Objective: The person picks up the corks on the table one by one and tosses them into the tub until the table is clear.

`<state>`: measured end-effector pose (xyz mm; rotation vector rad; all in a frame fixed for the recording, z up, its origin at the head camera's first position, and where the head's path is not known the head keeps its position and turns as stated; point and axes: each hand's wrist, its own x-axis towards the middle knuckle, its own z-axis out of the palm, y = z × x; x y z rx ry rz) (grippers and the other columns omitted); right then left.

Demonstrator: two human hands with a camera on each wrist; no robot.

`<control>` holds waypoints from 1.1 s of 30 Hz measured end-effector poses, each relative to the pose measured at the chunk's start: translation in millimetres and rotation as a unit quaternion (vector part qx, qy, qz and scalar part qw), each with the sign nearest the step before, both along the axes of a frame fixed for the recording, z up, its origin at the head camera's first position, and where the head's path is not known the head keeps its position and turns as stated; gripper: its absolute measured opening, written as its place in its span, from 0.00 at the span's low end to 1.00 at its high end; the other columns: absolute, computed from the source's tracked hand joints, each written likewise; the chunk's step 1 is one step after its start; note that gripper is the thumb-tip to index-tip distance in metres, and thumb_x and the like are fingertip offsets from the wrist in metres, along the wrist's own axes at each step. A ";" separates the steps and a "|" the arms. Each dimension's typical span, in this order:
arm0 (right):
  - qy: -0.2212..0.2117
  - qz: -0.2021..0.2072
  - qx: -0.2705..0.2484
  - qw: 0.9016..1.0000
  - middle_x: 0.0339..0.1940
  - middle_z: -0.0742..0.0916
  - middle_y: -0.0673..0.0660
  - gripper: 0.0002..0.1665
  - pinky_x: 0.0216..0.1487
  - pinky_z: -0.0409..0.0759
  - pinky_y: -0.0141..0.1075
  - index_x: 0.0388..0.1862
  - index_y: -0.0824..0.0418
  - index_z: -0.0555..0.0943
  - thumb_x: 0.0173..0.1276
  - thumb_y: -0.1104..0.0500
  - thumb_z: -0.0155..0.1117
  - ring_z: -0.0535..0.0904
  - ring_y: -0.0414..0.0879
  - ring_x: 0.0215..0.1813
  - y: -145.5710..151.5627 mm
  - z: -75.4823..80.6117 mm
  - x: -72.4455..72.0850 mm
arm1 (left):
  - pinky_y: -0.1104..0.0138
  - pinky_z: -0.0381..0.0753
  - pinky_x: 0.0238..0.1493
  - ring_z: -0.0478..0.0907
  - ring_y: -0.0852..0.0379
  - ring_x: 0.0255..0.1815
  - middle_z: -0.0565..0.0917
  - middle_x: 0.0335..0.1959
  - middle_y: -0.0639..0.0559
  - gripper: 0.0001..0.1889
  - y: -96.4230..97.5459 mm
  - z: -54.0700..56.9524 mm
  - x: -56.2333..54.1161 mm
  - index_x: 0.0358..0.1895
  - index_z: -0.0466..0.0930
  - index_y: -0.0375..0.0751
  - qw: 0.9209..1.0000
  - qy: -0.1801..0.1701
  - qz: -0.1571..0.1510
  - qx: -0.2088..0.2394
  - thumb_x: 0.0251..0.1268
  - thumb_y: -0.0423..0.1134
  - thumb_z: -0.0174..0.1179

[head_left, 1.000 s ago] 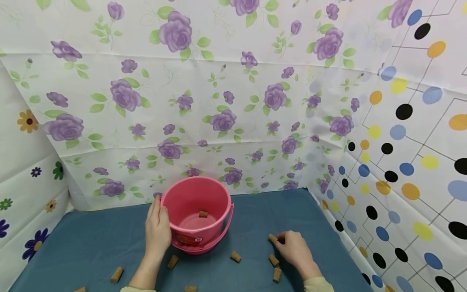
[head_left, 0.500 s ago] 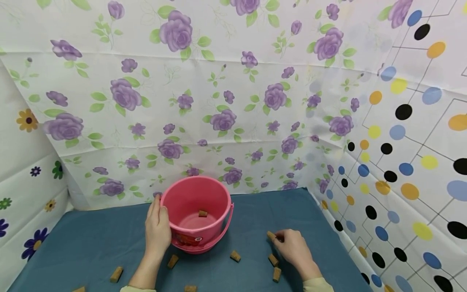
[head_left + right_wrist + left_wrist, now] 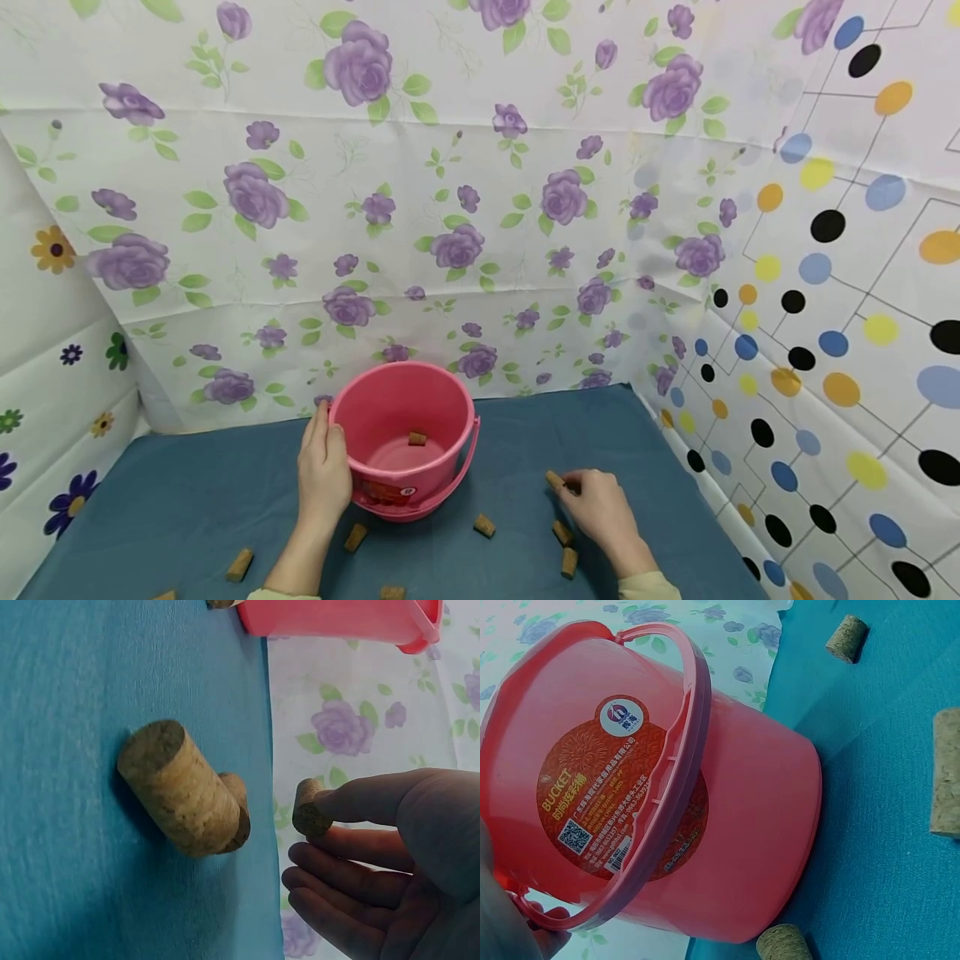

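In the head view, my left hand rests against the left side of a pink bucket, fingers straight and near the rim. The left wrist view shows the bucket's label and its handle hanging down. One cork stopper lies inside the bucket. My right hand, to the right of the bucket, pinches a cork stopper between thumb and fingers, held over the cloth. Two more corks, one a cork stopper, lie close together just below that hand.
On the blue cloth lie other corks: a cork right of the bucket, a cork in front of it, a cork at left, and others at the front edge. A flowered sheet stands behind; a dotted sheet borders the right.
The right hand has shifted slightly up and left with the pinched cork. The left hand and bucket stay in place.
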<state>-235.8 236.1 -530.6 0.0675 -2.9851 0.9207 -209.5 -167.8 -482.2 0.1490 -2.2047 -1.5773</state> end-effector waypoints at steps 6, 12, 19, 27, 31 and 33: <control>0.016 -0.025 0.000 1.000 0.44 0.93 0.57 0.13 0.36 0.88 0.46 0.51 0.61 0.93 0.72 0.56 0.74 0.89 0.46 0.38 -4.6 3.0 1.5 | 0.34 0.52 0.80 0.46 0.33 0.87 0.49 0.88 0.36 0.32 -0.2 -0.5 -0.7 0.88 0.48 0.39 1.000 -0.003 0.001 -0.005 0.91 0.45 0.37; 0.029 -0.035 -0.003 0.999 0.44 0.93 0.57 0.13 0.35 0.87 0.45 0.50 0.61 0.93 0.72 0.56 0.75 0.89 0.47 0.39 -11.8 8.8 1.7 | 0.34 0.52 0.80 0.46 0.33 0.87 0.49 0.88 0.36 0.32 -1.1 -0.5 -1.7 0.88 0.48 0.39 1.000 -0.005 0.004 -0.009 0.91 0.46 0.37; 0.037 -0.042 -0.015 0.998 0.45 0.93 0.56 0.13 0.39 0.88 0.47 0.51 0.59 0.93 0.72 0.55 0.75 0.89 0.49 0.43 -14.4 12.7 1.3 | 0.34 0.52 0.80 0.46 0.33 0.87 0.49 0.88 0.36 0.32 -1.2 -0.2 -2.1 0.88 0.47 0.38 1.000 0.000 0.000 -0.005 0.91 0.46 0.37; 0.048 -0.063 -0.041 0.996 0.45 0.93 0.54 0.15 0.43 0.88 0.49 0.54 0.60 0.92 0.74 0.55 0.75 0.89 0.49 0.44 -7.8 19.8 7.6 | 0.34 0.51 0.80 0.45 0.33 0.87 0.48 0.88 0.36 0.32 -0.3 -1.9 -1.6 0.88 0.47 0.38 1.000 0.000 -0.002 -0.005 0.91 0.47 0.37; 0.053 -0.058 -0.043 0.996 0.44 0.93 0.54 0.15 0.42 0.88 0.48 0.55 0.60 0.92 0.74 0.55 0.74 0.89 0.48 0.43 -8.9 24.1 9.0 | 0.34 0.51 0.80 0.46 0.33 0.87 0.48 0.88 0.36 0.32 -0.3 -2.4 -1.2 0.88 0.48 0.38 1.000 0.005 0.002 -0.002 0.91 0.46 0.37; 0.059 -0.054 -0.040 0.996 0.44 0.93 0.54 0.16 0.41 0.88 0.47 0.55 0.60 0.92 0.73 0.54 0.75 0.89 0.48 0.43 -11.2 26.9 8.9 | 0.34 0.52 0.80 0.46 0.33 0.87 0.48 0.88 0.36 0.32 -0.2 -2.3 -1.3 0.88 0.47 0.38 1.000 0.005 0.003 -0.002 0.91 0.46 0.37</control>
